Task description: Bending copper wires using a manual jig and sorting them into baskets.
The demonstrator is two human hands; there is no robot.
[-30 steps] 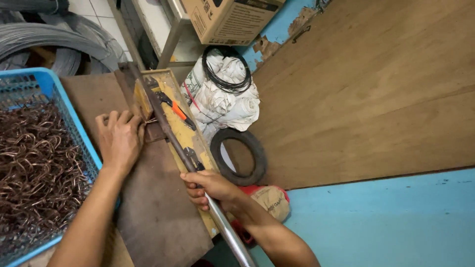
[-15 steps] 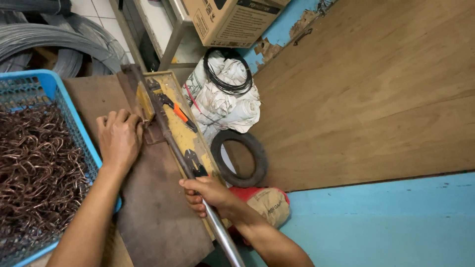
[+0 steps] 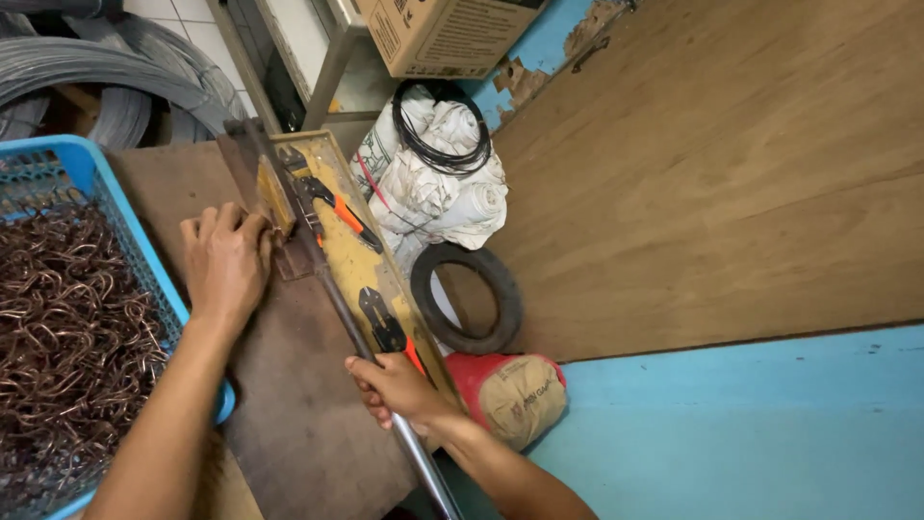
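Observation:
A long grey metal lever bar [image 3: 327,289] runs from the far end of a brown workbench [image 3: 298,414] down toward me. My right hand [image 3: 390,385] is wrapped around the bar near its lower part. My left hand [image 3: 226,260] lies flat on the bench, fingers pressed against a small metal bending fixture [image 3: 279,207] beside the bar's far end. Whether a wire lies under the left fingers cannot be seen.
A blue plastic basket [image 3: 115,202] full of bent copper-coloured wire hooks [image 3: 67,337] sits at left. A yellowish board [image 3: 361,274] with orange-handled cutters [image 3: 337,207] lies right of the bar. Beyond are a white sack [image 3: 433,183], a small black tyre [image 3: 472,299], a red-and-tan sack [image 3: 515,395], grey wire coils [image 3: 87,67], a cardboard box [image 3: 443,34].
My right hand has slid down the bar toward me, and the bar has swung slightly. My left hand has stayed pressed at the fixture.

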